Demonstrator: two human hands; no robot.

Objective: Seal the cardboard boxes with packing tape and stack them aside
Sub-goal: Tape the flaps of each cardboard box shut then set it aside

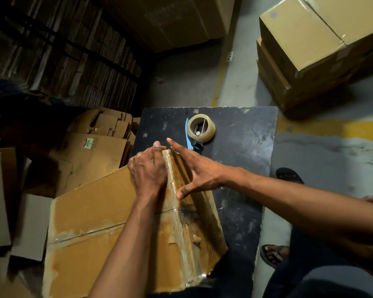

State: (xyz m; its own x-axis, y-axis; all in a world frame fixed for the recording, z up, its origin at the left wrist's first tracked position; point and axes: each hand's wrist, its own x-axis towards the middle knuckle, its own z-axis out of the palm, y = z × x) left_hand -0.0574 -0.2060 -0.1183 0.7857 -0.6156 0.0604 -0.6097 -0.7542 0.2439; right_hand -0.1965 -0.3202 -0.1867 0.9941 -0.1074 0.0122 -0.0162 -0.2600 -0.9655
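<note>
Head view: cardboard box (pixel 91 211) lies on a dark table (pixel 246 147), tilted, its taped edge running from the near corner up & away to the far corner, right under both hands. Long axis of that clear tape strip (pixel 177 190) goes near-to-far, slightly leftward.

Left hand (pixel 148 171) sits on the far end of the edge, fingers curled over the box's far corner & gripping it, thumb up. Right hand (pixel 194 168) is just right of it, fingers straight & spread wide, palm side pressing the tape down on the box's right face; it holds nothing.

Tape dispenser (pixel 199 130) w/ its roll sits on the table just beyond the R fingertips, not touched. R hand is nearer to it. Stack of sealed boxes (pixel 310 52) stands well apart, far right.

Judgement: smoothing step; next prob. either more tape or lifting the box to the stack.
</note>
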